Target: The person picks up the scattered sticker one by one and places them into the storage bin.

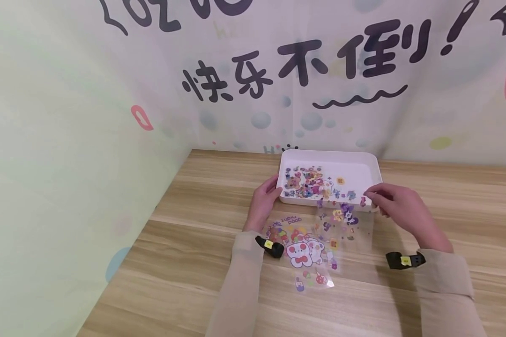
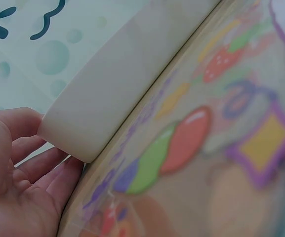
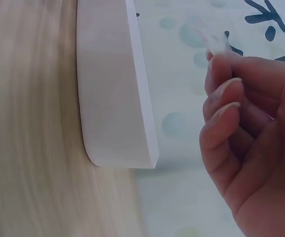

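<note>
My left hand holds the left front corner of a shallow white tray, with thumb and fingers around that corner in the left wrist view. Over the tray's right front corner, my right hand pinches the edge of a clear sticker sheet between thumb and forefinger. Small colourful printed stickers fill the tray's left side. Between my forearms, in front of the tray, lie clear sheets with cartoon stickers; one shows a white bear, another purple and yellow figures.
The wood-grain table meets a printed cloth backdrop right behind the tray and along the left side. Black straps with yellow labels, one of them the right wrist strap, sit at both cuffs.
</note>
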`<act>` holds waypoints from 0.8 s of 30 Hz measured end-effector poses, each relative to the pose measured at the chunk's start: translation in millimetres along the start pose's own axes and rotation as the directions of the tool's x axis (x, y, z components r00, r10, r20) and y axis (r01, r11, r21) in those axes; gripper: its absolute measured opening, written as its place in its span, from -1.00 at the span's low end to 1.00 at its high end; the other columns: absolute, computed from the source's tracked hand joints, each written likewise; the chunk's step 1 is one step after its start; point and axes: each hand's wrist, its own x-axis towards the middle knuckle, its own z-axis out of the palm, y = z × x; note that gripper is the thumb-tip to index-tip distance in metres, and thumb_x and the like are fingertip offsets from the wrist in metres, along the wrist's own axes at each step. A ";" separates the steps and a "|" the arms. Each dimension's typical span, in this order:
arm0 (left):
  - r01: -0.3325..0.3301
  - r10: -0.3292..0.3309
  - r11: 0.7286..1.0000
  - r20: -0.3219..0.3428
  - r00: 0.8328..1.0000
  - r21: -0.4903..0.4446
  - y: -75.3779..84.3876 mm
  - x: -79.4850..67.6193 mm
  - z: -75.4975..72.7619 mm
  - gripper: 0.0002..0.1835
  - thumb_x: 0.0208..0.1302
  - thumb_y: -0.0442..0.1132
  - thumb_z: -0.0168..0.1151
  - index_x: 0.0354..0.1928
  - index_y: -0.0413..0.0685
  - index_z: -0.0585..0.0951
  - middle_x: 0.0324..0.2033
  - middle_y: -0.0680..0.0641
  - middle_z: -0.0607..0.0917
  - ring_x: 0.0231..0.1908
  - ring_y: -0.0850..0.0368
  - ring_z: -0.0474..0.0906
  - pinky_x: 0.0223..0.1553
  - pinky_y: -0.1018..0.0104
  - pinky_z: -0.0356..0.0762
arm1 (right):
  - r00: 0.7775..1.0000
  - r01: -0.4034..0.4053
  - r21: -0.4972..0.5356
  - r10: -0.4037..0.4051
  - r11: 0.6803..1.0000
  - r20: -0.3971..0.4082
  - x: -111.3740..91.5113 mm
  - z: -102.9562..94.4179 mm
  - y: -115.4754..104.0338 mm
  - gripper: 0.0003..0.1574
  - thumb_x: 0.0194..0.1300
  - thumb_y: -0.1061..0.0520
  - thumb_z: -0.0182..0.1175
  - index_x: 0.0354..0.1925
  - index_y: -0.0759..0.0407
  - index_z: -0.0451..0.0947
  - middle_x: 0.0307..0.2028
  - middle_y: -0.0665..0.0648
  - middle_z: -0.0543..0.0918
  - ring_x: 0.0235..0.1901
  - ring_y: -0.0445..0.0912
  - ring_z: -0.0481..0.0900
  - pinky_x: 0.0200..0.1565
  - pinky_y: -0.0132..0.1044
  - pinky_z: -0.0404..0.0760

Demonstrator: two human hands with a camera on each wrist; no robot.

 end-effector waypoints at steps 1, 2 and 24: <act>-0.008 0.008 1.000 0.001 1.000 -0.004 0.0 -0.2 -0.1 -0.56 0.24 -0.20 0.08 0.19 0.20 0.38 0.15 0.10 0.41 0.10 0.31 0.33 0.05 0.44 0.36 | 1.000 -0.002 0.008 0.002 1.000 -0.005 -0.2 -0.6 0.0 -0.58 0.31 -0.14 -0.07 -0.14 0.11 0.50 -0.50 0.16 0.50 -0.55 -0.05 0.41 -0.61 -0.32 0.44; -0.016 0.016 1.000 0.004 1.000 -0.008 0.2 -0.3 -0.2 -0.55 0.24 -0.21 0.08 0.19 0.17 0.38 0.15 0.08 0.41 0.10 0.30 0.33 0.05 0.45 0.36 | 1.000 -0.003 0.015 0.003 1.000 -0.011 -0.2 -0.7 0.0 -0.59 0.31 -0.13 -0.07 -0.13 0.12 0.49 -0.50 0.16 0.50 -0.56 -0.06 0.41 -0.61 -0.32 0.44; -0.037 0.037 0.999 0.018 0.999 -0.015 0.2 -1.1 -1.2 -0.54 0.26 -0.23 0.05 0.22 0.08 0.35 0.16 0.06 0.40 0.12 0.25 0.32 0.06 0.43 0.36 | 0.993 -0.099 0.133 0.106 0.986 -0.046 5.7 4.2 3.3 -0.40 0.26 -0.28 -0.12 -0.06 0.19 0.38 -0.54 0.18 0.48 -0.57 -0.03 0.41 -0.62 -0.30 0.40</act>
